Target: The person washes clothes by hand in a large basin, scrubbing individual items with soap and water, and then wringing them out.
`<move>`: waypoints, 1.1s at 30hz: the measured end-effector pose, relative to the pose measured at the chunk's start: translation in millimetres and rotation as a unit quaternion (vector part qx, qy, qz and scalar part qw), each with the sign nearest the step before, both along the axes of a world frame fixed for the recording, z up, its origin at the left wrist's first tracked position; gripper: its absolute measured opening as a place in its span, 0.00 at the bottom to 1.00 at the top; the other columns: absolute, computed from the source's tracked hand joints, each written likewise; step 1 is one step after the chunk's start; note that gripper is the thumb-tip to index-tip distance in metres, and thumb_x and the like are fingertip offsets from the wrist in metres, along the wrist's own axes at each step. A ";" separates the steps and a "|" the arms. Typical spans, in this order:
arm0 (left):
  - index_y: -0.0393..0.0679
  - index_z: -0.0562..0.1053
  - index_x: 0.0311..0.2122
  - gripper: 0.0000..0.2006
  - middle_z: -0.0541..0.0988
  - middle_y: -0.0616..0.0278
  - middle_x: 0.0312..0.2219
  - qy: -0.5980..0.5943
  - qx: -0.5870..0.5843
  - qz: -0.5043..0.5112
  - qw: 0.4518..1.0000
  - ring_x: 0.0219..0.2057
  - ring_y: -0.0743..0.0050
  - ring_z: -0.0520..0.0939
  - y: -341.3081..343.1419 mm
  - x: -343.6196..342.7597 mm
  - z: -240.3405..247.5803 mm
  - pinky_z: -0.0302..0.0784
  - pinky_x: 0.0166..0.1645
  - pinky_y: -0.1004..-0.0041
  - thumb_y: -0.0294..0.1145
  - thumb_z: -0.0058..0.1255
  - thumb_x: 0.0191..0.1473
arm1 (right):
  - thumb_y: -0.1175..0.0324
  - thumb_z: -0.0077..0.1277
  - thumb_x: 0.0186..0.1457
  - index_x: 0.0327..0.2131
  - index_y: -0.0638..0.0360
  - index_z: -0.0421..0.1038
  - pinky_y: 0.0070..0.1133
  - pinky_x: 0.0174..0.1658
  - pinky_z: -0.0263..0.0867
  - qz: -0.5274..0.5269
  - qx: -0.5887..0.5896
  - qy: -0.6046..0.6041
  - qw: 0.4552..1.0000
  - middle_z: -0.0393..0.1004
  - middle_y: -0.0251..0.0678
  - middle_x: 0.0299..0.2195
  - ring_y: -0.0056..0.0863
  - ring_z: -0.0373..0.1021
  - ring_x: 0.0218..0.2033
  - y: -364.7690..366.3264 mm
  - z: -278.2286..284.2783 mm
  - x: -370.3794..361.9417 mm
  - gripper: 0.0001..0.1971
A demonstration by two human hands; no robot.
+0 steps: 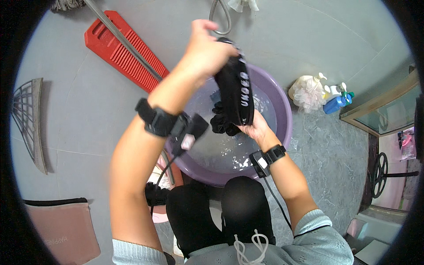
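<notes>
Between my hands, black underpants are stretched taut over the basin, with pale lettering along the wide elastic waistband. My left hand, a little blurred, grips the band's far end with the thumb side and a finger lifted. The near end lies in my right hand, its fingers partly hidden under the cloth. Bunched black fabric hangs beside the right hand. Below is a purple basin of soapy water, and a dark blue cloth shows in it at the left.
A red washboard leans at the far left, crossed by a metal pole. Right of the basin stand a pale mesh bath puff, pump bottles and a blue bottle. A shower hose hangs at the far side. My knees are against the near rim.
</notes>
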State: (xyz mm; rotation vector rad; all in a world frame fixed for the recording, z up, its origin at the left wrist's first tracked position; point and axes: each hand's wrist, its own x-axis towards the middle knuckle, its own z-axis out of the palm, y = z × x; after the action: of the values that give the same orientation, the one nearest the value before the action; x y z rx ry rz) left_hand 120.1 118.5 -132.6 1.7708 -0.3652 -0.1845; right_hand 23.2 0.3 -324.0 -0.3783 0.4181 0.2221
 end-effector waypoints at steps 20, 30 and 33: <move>0.50 0.52 0.58 0.40 0.57 0.57 0.56 0.480 -0.335 -0.170 0.793 0.56 0.52 0.58 17.3 -27.4 -206.7 0.57 0.51 0.39 0.71 0.27 0.47 | 0.58 0.32 0.57 0.44 0.61 0.65 0.38 0.49 0.63 -0.090 0.015 0.036 0.995 0.68 0.42 0.44 0.35 0.68 0.43 -9.8 37.7 -39.2 0.20; 0.37 0.70 0.34 0.12 0.76 0.61 0.26 0.376 -0.030 -0.119 0.918 0.28 0.73 0.78 -14.2 -2.1 -201.8 0.74 0.31 0.73 0.31 0.54 0.43 | 0.61 0.61 0.35 0.50 0.69 0.54 0.26 0.49 0.60 0.244 -0.566 -0.104 0.781 0.68 0.47 0.42 0.36 0.66 0.45 -32.1 1.5 -40.3 0.39; 0.35 0.71 0.35 0.16 0.76 0.56 0.27 0.263 0.146 -0.116 0.947 0.29 0.63 0.79 -16.3 4.8 -226.6 0.75 0.35 0.69 0.29 0.54 0.38 | 0.62 0.59 0.36 0.49 0.71 0.54 0.26 0.49 0.61 0.312 -0.695 -0.130 0.635 0.69 0.51 0.40 0.41 0.66 0.44 -27.4 6.3 -28.7 0.37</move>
State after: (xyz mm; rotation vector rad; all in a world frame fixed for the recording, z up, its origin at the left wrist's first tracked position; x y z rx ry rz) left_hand 124.9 102.2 -359.3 1.8799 -0.1595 -0.8994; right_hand -5.4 -27.0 -317.7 -2.1088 0.0609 0.4899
